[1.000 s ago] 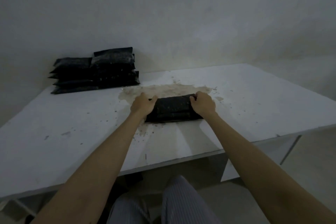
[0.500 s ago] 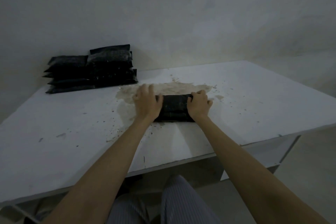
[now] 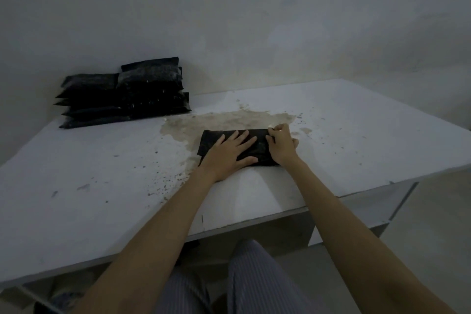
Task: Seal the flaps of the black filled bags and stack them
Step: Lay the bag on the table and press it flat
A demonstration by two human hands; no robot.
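Observation:
A black filled bag point(image 3: 210, 139) lies flat near the middle of the white table point(image 3: 89, 168). My left hand point(image 3: 229, 151) lies flat on top of the bag with its fingers spread, pressing it down. My right hand point(image 3: 281, 144) grips the bag's right end with curled fingers, where the flap is; the flap itself is hidden under the hand. A stack of black filled bags point(image 3: 127, 94) stands at the table's back left, against the wall.
A brownish stain point(image 3: 229, 121) spreads on the table behind the bag, with dark crumbs point(image 3: 163, 183) scattered to its left and front. The table's front edge runs just below my forearms. A wall stands close behind the table.
My left hand has moved from the bag's left end onto its top and flattened out. My right hand stays at the right end. The bag has not visibly moved on the table.

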